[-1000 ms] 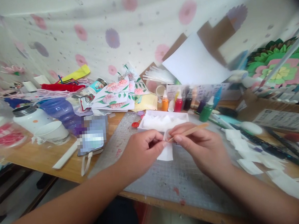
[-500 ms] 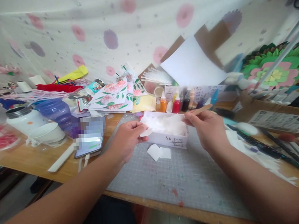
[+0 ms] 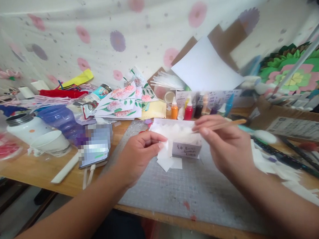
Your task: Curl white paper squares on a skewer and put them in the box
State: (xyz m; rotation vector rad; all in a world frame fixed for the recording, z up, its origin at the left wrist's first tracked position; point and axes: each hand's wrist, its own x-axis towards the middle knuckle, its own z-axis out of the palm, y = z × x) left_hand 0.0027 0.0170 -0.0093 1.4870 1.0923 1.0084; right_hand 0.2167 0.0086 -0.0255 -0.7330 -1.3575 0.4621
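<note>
My left hand (image 3: pixel 140 153) pinches a small white paper piece (image 3: pixel 164 151) between thumb and fingertips, at the left front of a small white box (image 3: pixel 186 151). Handwriting marks the box's front. White, fluffy-looking material (image 3: pixel 180 132) fills it, blurred in this view. In my right hand (image 3: pixel 225 142) is a thin wooden stick (image 3: pixel 231 123), gripped like a pen. Its near end points left over the box, and the tip is too blurred to make out. Two small white paper squares (image 3: pixel 176 163) lie on the grey cutting mat (image 3: pixel 191 189) in front of the box.
Paint bottles (image 3: pixel 188 110) stand behind the box. Left of the mat are a phone (image 3: pixel 96 148) with a cable, a white cup (image 3: pixel 51 143) and a purple container (image 3: pixel 59 118). White paper strips (image 3: pixel 275 163), pens and a cardboard box (image 3: pixel 297 125) crowd the right side.
My left hand has moved slightly right with the paper piece, now in front of the box's left part. The stick has swung lower and flatter over the box as my right hand turned.
</note>
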